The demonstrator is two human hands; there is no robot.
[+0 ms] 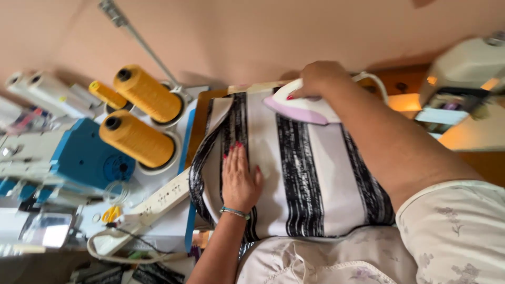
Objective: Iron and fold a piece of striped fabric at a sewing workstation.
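Ideally the left hand (pixel 239 181), spread flat, keeps the black-and-white striped woven fabric (pixel 310 179) taut on the padded surface while the right hand (pixel 318 79), closed around the white-and-pink plastic iron (pixel 302 108), glides it slowly along the stripes, clear of the fingers.

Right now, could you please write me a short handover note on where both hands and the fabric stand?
Left hand: flat, palm down on the striped fabric, holding nothing.
Right hand: gripping the iron, which sits on the fabric's far edge.
The fabric lies spread on the board; its left edge is folded over.
Done: the fabric looks smooth in the middle.
Left: cannot tell how much remains unpressed.
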